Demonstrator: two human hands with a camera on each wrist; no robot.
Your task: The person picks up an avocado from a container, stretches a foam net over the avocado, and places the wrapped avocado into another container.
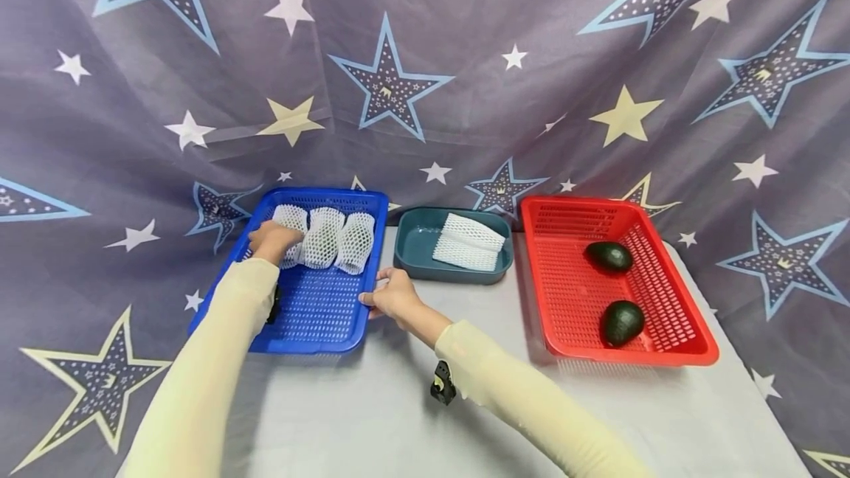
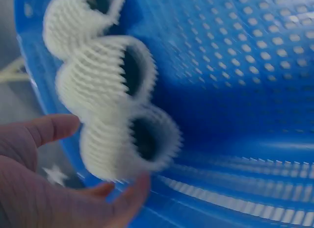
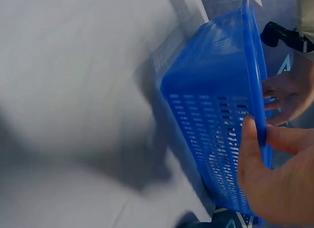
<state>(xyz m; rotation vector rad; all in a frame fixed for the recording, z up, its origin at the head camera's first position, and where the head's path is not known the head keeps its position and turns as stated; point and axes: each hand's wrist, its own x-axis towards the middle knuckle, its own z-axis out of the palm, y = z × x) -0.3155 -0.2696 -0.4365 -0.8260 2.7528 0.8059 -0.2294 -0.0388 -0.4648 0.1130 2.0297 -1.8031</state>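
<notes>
Three white foam net sleeves (image 1: 320, 237) lie side by side along the far end of a blue basket (image 1: 312, 316); dark insides show through their open ends in the left wrist view. My left hand (image 1: 274, 240) is at the leftmost foam sleeve (image 2: 105, 149). Its thumb and fingers are spread to either side of that sleeve, fingertips right at the netting. At the basket's right side, my right hand (image 1: 397, 295) pinches the rim, the thumb (image 3: 250, 139) against the outer wall.
A dark teal tray (image 1: 415, 262) beside the blue basket holds flat white foam sleeves (image 1: 468, 242). Farther right, a red basket (image 1: 564, 301) contains two avocados, one farther back (image 1: 609, 256) and one nearer (image 1: 623, 322). A star-patterned cloth (image 1: 425, 109) hangs behind the table.
</notes>
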